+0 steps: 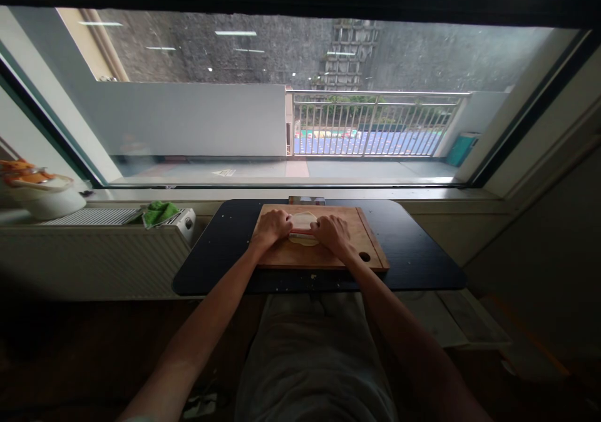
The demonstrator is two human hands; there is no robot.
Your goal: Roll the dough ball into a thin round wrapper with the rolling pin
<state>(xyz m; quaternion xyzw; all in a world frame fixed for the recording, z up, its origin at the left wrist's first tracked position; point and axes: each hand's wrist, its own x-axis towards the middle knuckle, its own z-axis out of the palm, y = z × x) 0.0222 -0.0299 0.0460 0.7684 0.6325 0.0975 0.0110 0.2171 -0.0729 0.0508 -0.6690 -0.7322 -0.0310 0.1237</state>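
A wooden cutting board (pixel 328 256) with a hole at its near right corner lies on a small black table (pixel 413 253). A pale flat round of dough (pixel 303 220) rests on the board's far half. My left hand (pixel 273 226) and my right hand (pixel 334 232) sit knuckles-up on either side of the dough, fingers curled down over a thin pale rod (pixel 304 230) that looks like a rolling pin lying across the dough. Both forearms reach in from below.
A small dark object (pixel 306 200) lies behind the board by the window sill. To the left, a white radiator (pixel 94 247) carries a green cloth (pixel 158 212) and a white bowl (pixel 47 203) with orange items. A wide window fills the back.
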